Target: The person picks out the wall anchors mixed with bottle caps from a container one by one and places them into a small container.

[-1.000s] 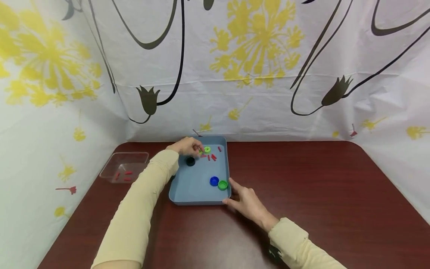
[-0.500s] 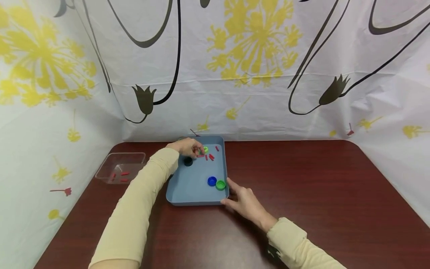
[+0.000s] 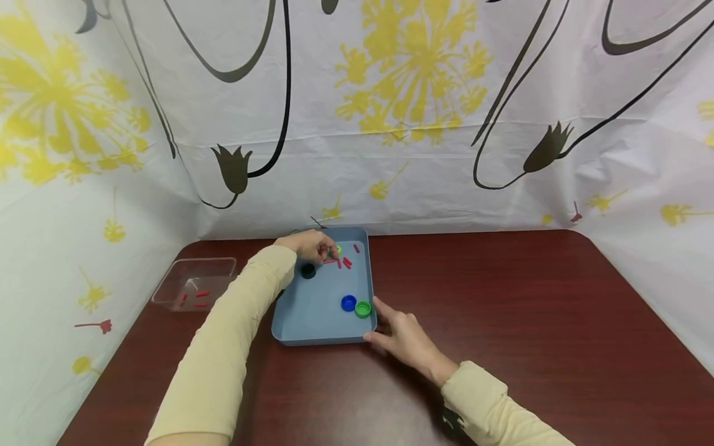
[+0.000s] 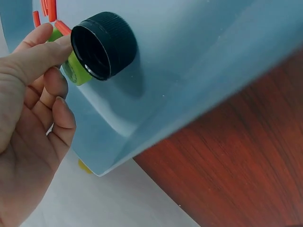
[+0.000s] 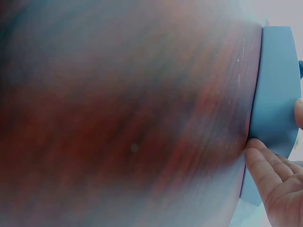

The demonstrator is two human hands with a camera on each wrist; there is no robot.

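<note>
Only left wrist view shows inside black cap (image 4: 117, 45); left grip (image 4: 31, 130): closure unclear; right grip (image 3: 409, 341), fingers straight, touches tray (image 3: 312, 313).

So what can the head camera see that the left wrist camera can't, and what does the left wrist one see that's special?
Only the head view shows the right hand, the clear box with red bits in it, the blue cap and the green cap.

Only the left wrist view shows the palm side of the left hand and the ridges around the black cap.

Both show the left hand, the black cap, something lime-green, red pieces, the blue-gray tray and the wooden table.
</note>
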